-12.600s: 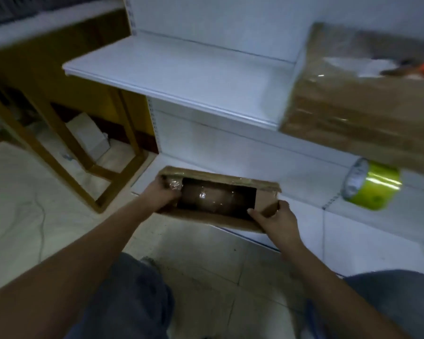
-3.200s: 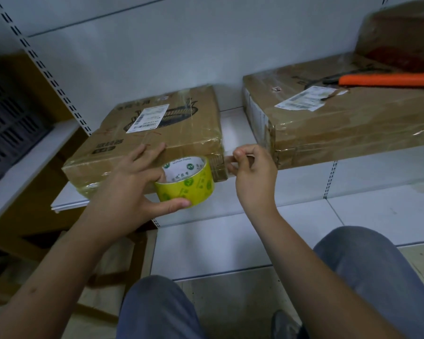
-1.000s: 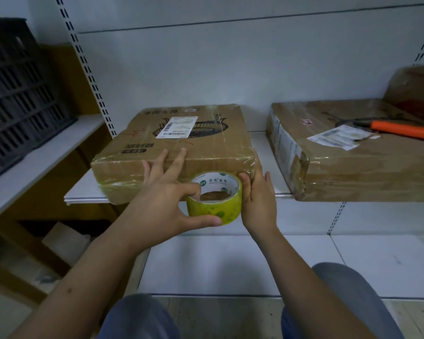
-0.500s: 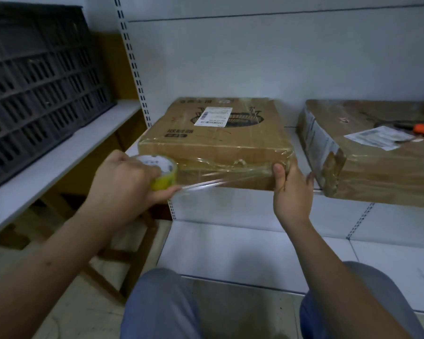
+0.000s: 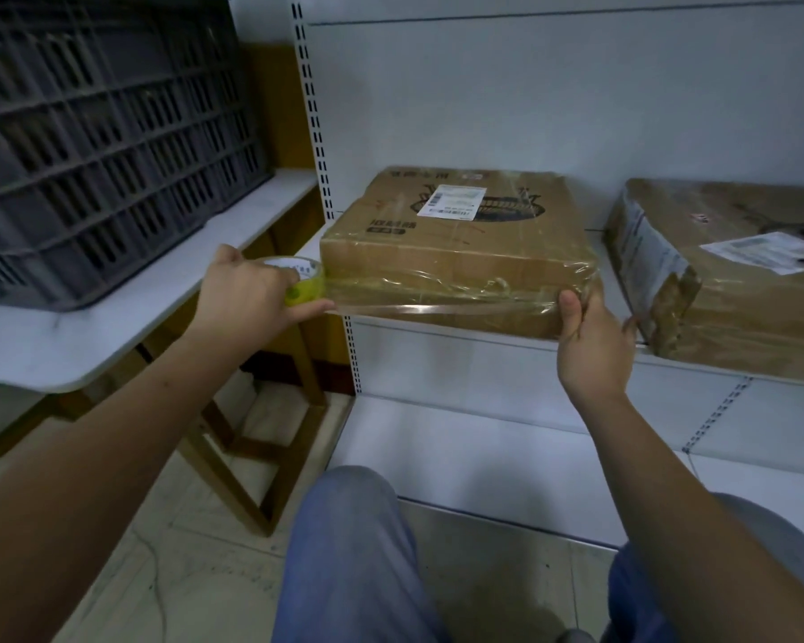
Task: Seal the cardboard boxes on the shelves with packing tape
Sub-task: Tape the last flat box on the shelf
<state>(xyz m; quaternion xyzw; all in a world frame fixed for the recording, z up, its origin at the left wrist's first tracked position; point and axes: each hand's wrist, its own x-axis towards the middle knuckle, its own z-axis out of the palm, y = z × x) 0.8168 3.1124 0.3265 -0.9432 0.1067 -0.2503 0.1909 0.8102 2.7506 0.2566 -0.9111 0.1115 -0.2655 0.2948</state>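
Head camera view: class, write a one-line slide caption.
Left hand stretches tape roll across box front; right hand pins the tape end.

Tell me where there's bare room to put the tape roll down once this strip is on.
Bare patches: the white lower shelf below the taped box, and the white tabletop in front of the dark crate. It's crowded on the upper shelf: only a narrow gap separates the taped box from the second box.

The second box [image 5: 734,280] is cut off by the right edge.
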